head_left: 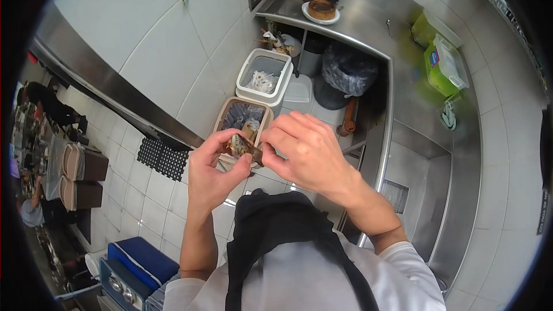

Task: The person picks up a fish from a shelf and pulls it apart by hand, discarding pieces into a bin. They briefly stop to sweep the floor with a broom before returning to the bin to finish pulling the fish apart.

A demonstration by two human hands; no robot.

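Note:
My left hand (216, 170) pinches a small mottled brown-and-grey piece (239, 146) between thumb and fingers. Its kind I cannot make out; the surface looks rough and uneven. Against the right end of that piece, my right hand (308, 150) has its fingers curled and closed, with the back of the hand hiding most of the fingertips. Both hands are held in front of my chest, above a beige bin (266, 116) lined with a dark bag and holding some waste.
Behind the beige bin stands a white-rimmed bin (286, 76) with crumpled white waste. A black-bagged bin (348, 72) sits under the steel counter (368, 34). On the counter are a brown round item on a white plate (328, 20) and green tubs (442, 72). A sink (412, 167) lies at right.

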